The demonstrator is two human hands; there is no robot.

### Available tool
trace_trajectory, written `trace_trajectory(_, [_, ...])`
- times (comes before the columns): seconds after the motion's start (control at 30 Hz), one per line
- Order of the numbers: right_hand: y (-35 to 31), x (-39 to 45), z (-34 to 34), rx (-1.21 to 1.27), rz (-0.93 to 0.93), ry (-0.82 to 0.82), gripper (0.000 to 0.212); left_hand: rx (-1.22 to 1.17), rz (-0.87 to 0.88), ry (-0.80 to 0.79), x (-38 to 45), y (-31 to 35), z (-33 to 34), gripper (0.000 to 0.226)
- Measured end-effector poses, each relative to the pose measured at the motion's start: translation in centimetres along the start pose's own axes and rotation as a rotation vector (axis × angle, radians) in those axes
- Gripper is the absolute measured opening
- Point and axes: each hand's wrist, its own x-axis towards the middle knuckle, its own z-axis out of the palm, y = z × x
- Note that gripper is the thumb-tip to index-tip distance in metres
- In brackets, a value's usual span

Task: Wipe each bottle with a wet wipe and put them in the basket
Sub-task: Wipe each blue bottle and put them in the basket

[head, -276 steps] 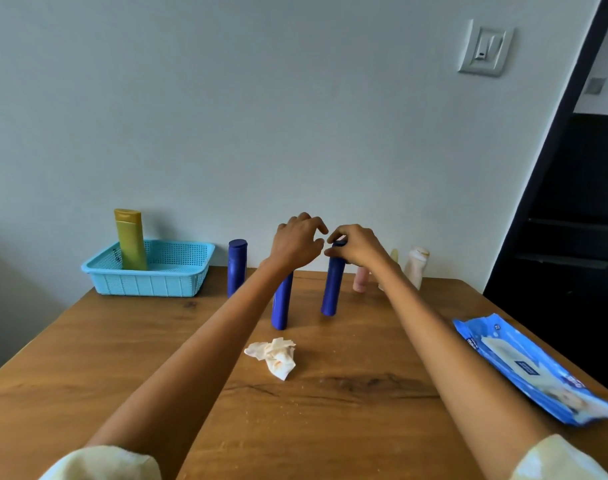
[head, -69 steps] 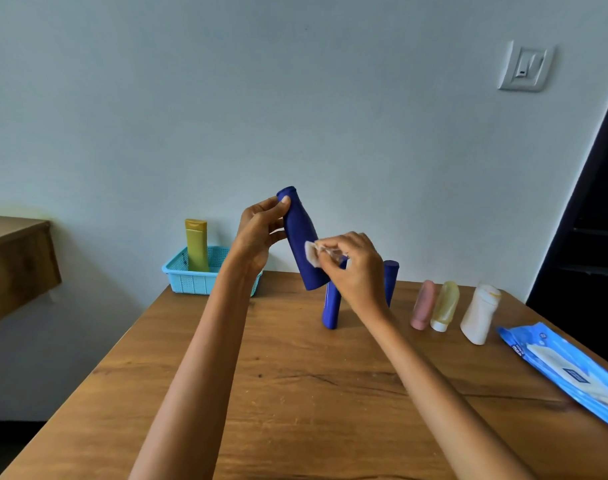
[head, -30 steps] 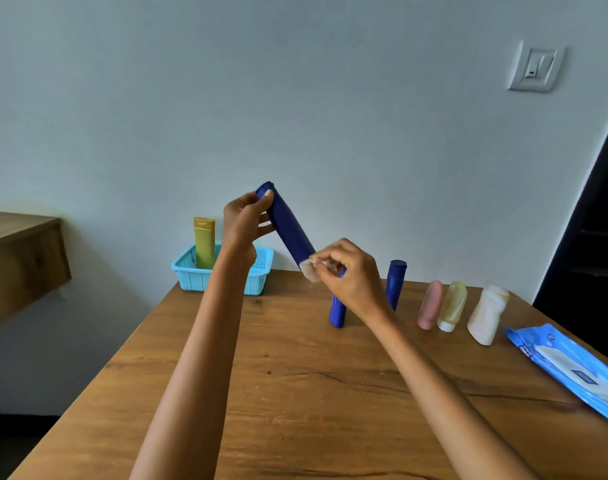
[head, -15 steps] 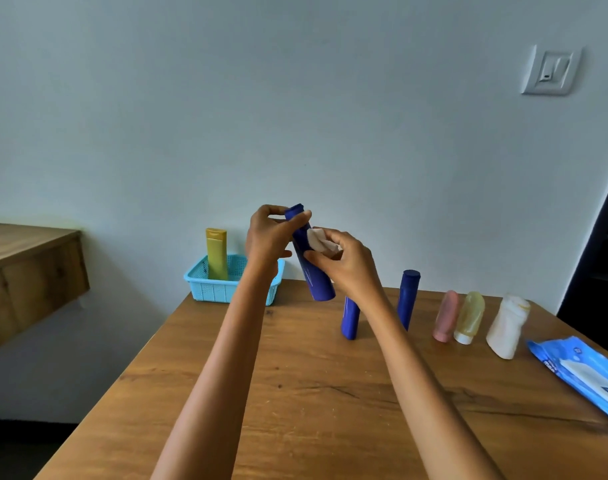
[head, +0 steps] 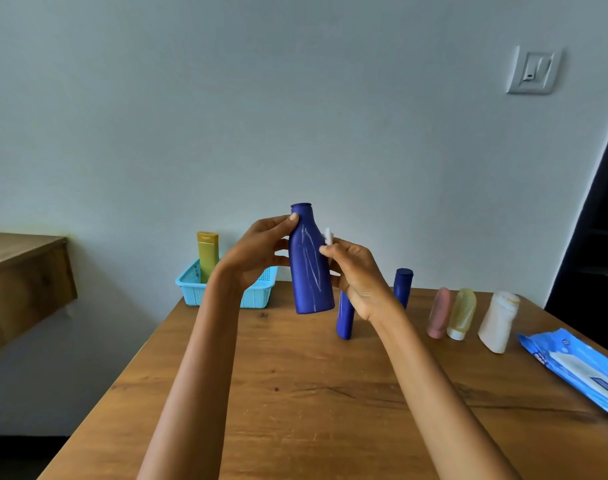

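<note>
The left hand (head: 257, 252) grips the neck and shoulder of a dark blue plastic bottle with a narrow flat-topped neck (head: 311, 268), thumb near the top, holding it in the air above the wooden table (head: 295, 393). The right hand (head: 359, 278) pinches a small white wet wipe (head: 328, 236) against the bottle's right shoulder. Half a second ago the bottle leaned; now it stands nearly upright, showing pale streaks, so wiping looks close to finished and the basket probably comes next. Behind the right hand 2 more slim dark blue bottles (head: 402, 285) stand on the table, then a pink tube (head: 438, 313), a translucent yellow tube (head: 462, 313) and a white bottle (head: 498, 320), and a blue wipes pack (head: 579, 368). At the far left, the light blue mesh basket (head: 195, 289) holds 1 yellow-green bottle (head: 208, 254).
</note>
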Motion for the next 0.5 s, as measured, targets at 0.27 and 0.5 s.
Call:
trace_trajectory(0.27, [-1.0,0.2,0.3,-0.198,-0.185,0.201,0.025,-0.135,-0.022,-0.016,0.0,0.6,0.3,0.033])
trace_trajectory(0.5, [-1.4,-0.5,2.4,-0.525,-0.506,0.172,0.038,-0.078,0.044,0.002,0.2,1.8,0.5,0.027])
